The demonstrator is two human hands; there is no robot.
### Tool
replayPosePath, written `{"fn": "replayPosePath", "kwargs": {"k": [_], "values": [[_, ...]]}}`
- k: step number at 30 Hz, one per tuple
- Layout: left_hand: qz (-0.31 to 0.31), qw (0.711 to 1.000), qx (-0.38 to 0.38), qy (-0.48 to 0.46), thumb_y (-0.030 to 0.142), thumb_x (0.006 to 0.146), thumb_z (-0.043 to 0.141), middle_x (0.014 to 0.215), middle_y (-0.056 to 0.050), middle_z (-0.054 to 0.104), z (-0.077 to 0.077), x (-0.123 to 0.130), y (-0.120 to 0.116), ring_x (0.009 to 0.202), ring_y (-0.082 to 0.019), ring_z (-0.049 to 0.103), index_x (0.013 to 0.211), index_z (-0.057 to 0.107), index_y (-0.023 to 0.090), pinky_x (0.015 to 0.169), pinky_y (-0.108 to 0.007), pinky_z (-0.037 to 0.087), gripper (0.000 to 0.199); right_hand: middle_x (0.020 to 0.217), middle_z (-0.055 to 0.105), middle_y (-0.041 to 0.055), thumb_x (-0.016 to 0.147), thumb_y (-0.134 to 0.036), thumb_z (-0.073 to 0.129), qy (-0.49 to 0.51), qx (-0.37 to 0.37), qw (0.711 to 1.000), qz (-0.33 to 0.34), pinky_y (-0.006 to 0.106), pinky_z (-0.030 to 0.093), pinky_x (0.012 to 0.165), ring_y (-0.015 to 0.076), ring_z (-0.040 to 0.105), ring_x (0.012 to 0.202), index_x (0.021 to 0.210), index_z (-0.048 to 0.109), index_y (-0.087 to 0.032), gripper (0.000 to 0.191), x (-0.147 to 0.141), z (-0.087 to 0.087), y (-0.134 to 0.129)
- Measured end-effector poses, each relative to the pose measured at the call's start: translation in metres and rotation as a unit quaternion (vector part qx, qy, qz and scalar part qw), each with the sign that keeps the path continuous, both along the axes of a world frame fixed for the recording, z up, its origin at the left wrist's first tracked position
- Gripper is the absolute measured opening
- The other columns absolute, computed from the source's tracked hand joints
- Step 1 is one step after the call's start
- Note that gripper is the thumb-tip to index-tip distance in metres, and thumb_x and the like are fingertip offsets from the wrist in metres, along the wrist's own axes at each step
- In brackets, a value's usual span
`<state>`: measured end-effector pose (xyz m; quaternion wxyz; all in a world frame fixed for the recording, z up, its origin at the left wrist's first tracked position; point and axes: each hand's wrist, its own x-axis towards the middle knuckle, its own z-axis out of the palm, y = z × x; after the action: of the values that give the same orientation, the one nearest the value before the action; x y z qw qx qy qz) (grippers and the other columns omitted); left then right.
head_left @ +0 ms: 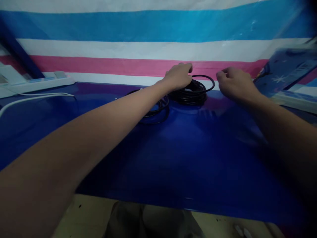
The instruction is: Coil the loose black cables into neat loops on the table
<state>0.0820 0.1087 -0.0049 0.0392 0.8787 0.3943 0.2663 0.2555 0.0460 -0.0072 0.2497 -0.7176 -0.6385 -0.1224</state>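
The left grip rests curled over the near-left edge of a coil of black cable, fingers closing on its top loops; the right grip hovers just right of the coil, fingers loosely bent, holding nothing. The coil lies wound on the blue table, with a looser loop trailing nearer, under the left wrist, so gathering looks only part done. Beyond the grips hangs a striped sheet. No writing is legible anywhere.
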Motion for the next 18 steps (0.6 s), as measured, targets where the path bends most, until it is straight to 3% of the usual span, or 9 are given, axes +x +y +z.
{"fn": "replayPosePath", "kwargs": {"k": [2, 4, 6, 9, 13, 15, 18], "values": [[-0.028, 0.999, 0.033, 0.006, 0.021, 0.084, 0.040, 0.128, -0.010, 0.054, 0.005, -0.022, -0.016, 0.116, -0.023, 0.048, 0.118, 0.055, 0.017, 0.096, -0.034, 0.037, 0.038, 0.110, 0.060, 0.0275, 0.091, -0.027, 0.032, 0.006, 0.031, 0.999, -0.013, 0.038, 0.037, 0.081, 0.0307, 0.056, 0.104, 0.110, 0.060, -0.001, 0.042, -0.006, 0.003, -0.004], [-0.063, 0.996, 0.048, 0.037, 0.025, 0.085, 0.039, 0.124, -0.008, 0.056, 0.011, -0.052, -0.035, 0.114, -0.022, 0.050, 0.118, 0.056, 0.019, 0.096, -0.032, 0.035, 0.037, 0.111, 0.061, 0.0244, 0.090, -0.024, 0.037, -0.006, 0.053, 0.998, 0.019, 0.035, 0.038, 0.084, 0.0288, 0.055, 0.108, 0.110, 0.062, -0.003, 0.039, -0.015, 0.004, -0.007], [-0.091, 0.990, 0.010, 0.109, 0.033, 0.085, 0.040, 0.113, -0.005, 0.062, 0.014, -0.087, -0.053, 0.104, -0.021, 0.055, 0.112, 0.060, 0.021, 0.090, -0.031, 0.037, 0.035, 0.113, 0.061, 0.0232, 0.088, -0.022, 0.040, -0.027, 0.075, 0.995, 0.066, 0.035, 0.038, 0.087, 0.0278, 0.054, 0.110, 0.112, 0.062, -0.003, 0.037, -0.028, 0.005, -0.012], [-0.126, 0.965, -0.095, 0.211, 0.046, 0.084, 0.043, 0.105, -0.002, 0.065, 0.012, -0.134, -0.070, 0.090, -0.017, 0.058, 0.108, 0.064, 0.024, 0.081, -0.028, 0.038, 0.039, 0.107, 0.064, 0.0185, 0.087, -0.022, 0.045, -0.054, 0.086, 0.979, 0.177, 0.035, 0.041, 0.084, 0.0250, 0.058, 0.100, 0.106, 0.065, -0.007, 0.032, -0.057, 0.000, -0.020], [-0.124, 0.968, -0.145, 0.162, 0.048, 0.081, 0.046, 0.090, -0.001, 0.065, 0.002, -0.166, -0.071, 0.075, -0.014, 0.054, 0.095, 0.068, 0.023, 0.068, -0.026, 0.034, 0.036, 0.095, 0.067, 0.0089, 0.085, -0.027, 0.046, -0.069, 0.020, 0.939, 0.337, 0.034, 0.044, 0.075, 0.0222, 0.061, 0.083, 0.097, 0.067, -0.016, 0.026, -0.100, -0.014, -0.033], [-0.137, 0.964, -0.186, 0.131, 0.050, 0.079, 0.050, 0.067, -0.001, 0.056, -0.001, -0.169, -0.069, 0.058, -0.010, 0.044, 0.072, 0.065, 0.019, 0.058, -0.028, 0.028, 0.034, 0.103, 0.065, 0.0089, 0.084, -0.030, 0.048, -0.031, -0.021, 0.940, 0.340, 0.037, 0.044, 0.081, 0.0242, 0.060, 0.091, 0.102, 0.065, -0.018, 0.028, -0.115, -0.021, -0.037], [-0.193, 0.933, -0.288, 0.099, 0.055, 0.076, 0.054, 0.050, 0.002, 0.034, -0.002, -0.170, -0.066, 0.048, -0.008, 0.024, 0.052, 0.048, 0.018, 0.051, -0.031, 0.018, 0.044, 0.113, 0.061, 0.0102, 0.081, -0.037, 0.052, 0.132, -0.059, 0.951, 0.274, 0.038, 0.045, 0.083, 0.0244, 0.059, 0.099, 0.113, 0.059, -0.019, 0.037, -0.123, -0.026, -0.035]]}}
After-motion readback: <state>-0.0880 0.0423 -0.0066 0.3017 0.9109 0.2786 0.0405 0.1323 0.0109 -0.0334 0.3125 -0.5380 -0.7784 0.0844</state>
